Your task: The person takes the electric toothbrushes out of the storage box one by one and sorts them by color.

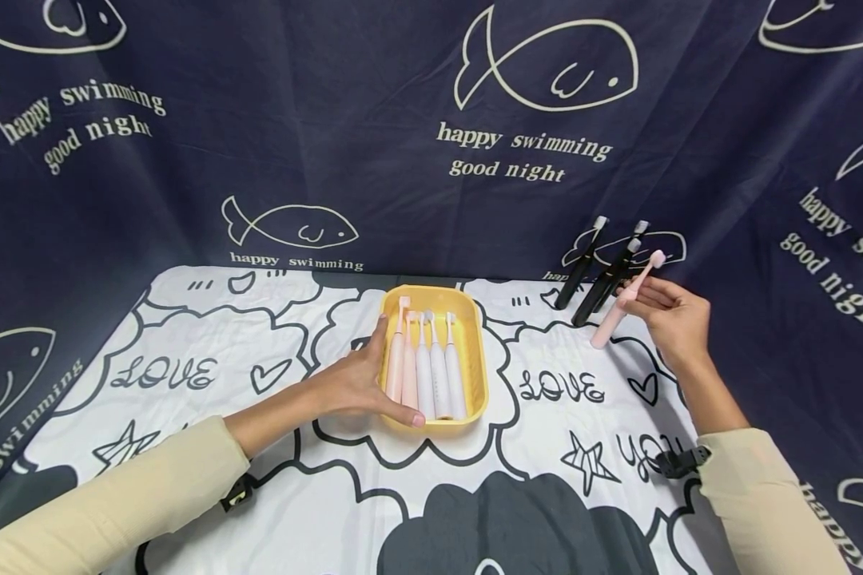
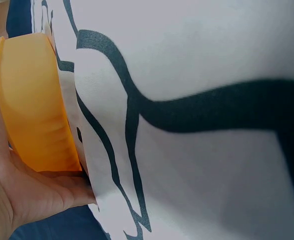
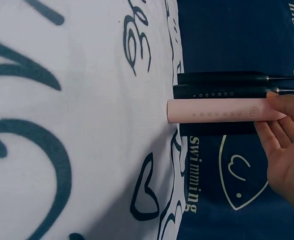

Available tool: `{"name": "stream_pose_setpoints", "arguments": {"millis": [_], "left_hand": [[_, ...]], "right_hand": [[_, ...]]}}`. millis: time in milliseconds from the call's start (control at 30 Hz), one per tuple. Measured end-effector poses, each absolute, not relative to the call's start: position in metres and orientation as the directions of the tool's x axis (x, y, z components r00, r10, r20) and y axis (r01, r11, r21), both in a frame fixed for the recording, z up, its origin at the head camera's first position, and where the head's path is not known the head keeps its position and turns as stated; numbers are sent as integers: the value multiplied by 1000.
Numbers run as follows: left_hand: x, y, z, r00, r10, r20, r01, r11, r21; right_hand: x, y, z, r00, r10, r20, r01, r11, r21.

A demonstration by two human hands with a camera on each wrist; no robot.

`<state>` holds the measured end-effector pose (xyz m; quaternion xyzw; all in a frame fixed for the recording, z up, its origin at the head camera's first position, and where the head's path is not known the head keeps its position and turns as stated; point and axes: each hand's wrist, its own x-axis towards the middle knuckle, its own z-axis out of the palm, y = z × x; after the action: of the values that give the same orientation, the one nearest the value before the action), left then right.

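Note:
My left hand holds the near left corner of a yellow plastic basket, thumb across the front rim and fingers along the side. Two pink electric toothbrushes and three white ones lie side by side in it, heads pointing away. Over at the right, my right hand pinches another pink electric toothbrush near its neck, head up and tilted to the right. Just behind it stand three black electric toothbrushes. A row of small marks and a round button show on the held pink handle.
A white cloth with black drawings and lettering covers the table. Behind and at both sides hangs a dark blue curtain printed with fish; the black toothbrushes stand close to it at the back right.

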<state>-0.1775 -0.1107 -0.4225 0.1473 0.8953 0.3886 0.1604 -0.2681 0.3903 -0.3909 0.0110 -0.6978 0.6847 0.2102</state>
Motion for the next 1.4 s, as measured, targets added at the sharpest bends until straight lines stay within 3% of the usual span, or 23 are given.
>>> {"name": "stream_pose_setpoints", "arguments": {"millis": [133, 533, 1400], "left_hand": [[-177, -111, -422, -906, 387, -175, 136, 655, 744], [-176, -111, -420, -904, 392, -171, 139, 647, 750], [-177, -111, -422, -903, 393, -173, 139, 649, 748]], "right_hand": [[-266, 391, -393, -917, 262, 301, -302, 36, -953], [-263, 391, -400, -906, 273, 323, -301, 122, -946], [-251, 403, -400, -946, 237, 219, -161, 242, -957]]}}
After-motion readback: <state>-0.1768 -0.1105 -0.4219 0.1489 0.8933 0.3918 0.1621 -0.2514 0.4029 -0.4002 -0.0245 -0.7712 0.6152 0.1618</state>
